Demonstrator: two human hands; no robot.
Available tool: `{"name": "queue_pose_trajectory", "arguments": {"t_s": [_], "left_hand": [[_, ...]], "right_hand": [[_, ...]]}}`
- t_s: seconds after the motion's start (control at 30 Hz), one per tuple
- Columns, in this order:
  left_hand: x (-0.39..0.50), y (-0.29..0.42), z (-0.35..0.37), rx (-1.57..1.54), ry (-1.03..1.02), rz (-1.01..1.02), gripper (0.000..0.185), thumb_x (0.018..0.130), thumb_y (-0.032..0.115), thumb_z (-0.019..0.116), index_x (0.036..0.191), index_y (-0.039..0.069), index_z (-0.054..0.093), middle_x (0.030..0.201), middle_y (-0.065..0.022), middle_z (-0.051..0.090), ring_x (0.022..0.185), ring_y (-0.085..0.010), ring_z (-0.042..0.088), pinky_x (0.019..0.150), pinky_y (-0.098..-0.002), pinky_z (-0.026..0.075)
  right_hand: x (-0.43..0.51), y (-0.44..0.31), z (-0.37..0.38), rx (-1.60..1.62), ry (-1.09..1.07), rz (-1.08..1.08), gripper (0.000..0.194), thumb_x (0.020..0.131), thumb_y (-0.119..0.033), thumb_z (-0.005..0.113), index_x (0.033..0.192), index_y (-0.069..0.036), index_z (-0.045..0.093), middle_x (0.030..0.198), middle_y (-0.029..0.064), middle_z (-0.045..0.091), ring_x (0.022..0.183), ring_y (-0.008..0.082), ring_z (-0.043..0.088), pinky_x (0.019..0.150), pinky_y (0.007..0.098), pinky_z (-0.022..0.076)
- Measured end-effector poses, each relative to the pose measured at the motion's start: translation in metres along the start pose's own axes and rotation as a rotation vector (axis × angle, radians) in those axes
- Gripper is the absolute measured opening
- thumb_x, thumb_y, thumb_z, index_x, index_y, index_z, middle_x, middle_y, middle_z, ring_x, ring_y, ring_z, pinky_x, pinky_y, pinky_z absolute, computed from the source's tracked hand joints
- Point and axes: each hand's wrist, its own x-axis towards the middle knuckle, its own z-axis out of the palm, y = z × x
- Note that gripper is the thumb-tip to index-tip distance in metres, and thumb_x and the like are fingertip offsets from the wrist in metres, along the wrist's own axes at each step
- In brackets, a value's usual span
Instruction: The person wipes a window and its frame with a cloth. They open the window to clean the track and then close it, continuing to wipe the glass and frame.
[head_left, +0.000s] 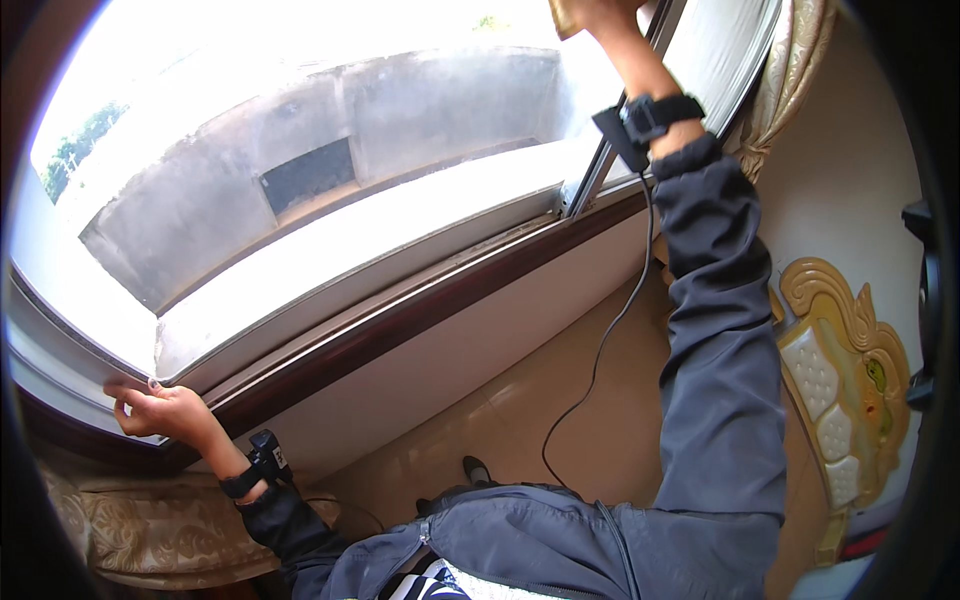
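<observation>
My left hand (163, 411) is at the lower left corner of the window frame (360, 352), fingers curled beside the frame; whether it grips anything is unclear. Raised at the top right, my right hand (606, 13) holds a yellowish-brown object (564, 19), partly cut off by the picture's edge, so its kind cannot be told. It is near the upright edge of a sliding window sash (596, 176). The window's bottom track (450, 270) runs between the hands, with an opening above it. Both wrists carry strapped devices.
Patterned curtains hang at the right (784, 82) and lower left (150, 525). A black cable (596, 367) trails from my right wrist to my waist. An ornate headboard with white padding (847, 382) stands at the right. Outside is a grey wall (450, 105) with a dark opening.
</observation>
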Motion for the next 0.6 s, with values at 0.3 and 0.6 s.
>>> {"name": "queue_pose_trajectory", "arguments": {"t_s": [0.3, 0.6], "left_hand": [[0.004, 0.000, -0.005, 0.066, 0.009, 0.048, 0.061, 0.088, -0.002, 0.072, 0.144, -0.007, 0.050, 0.120, -0.0228, 0.050, 0.118, -0.0377, 0.049, 0.103, -0.0454, 0.042], [0.004, 0.001, -0.005, 0.021, 0.032, 0.112, 0.067, 0.087, -0.001, 0.073, 0.147, -0.008, 0.046, 0.119, -0.0230, 0.048, 0.114, -0.0375, 0.049, 0.100, -0.0457, 0.041]], "right_hand": [[-0.176, -0.036, -0.011, 0.145, -0.110, 0.196, 0.083, 0.103, -0.044, 0.046, 0.161, 0.004, 0.012, 0.163, 0.0340, 0.013, 0.149, 0.0539, 0.015, 0.118, 0.0652, 0.0118], [-0.266, -0.115, -0.049, -0.033, -0.608, 0.896, 0.099, 0.080, -0.011, 0.081, 0.151, 0.002, 0.014, 0.133, 0.0281, 0.036, 0.126, 0.0365, 0.038, 0.105, 0.0517, 0.0386]]}}
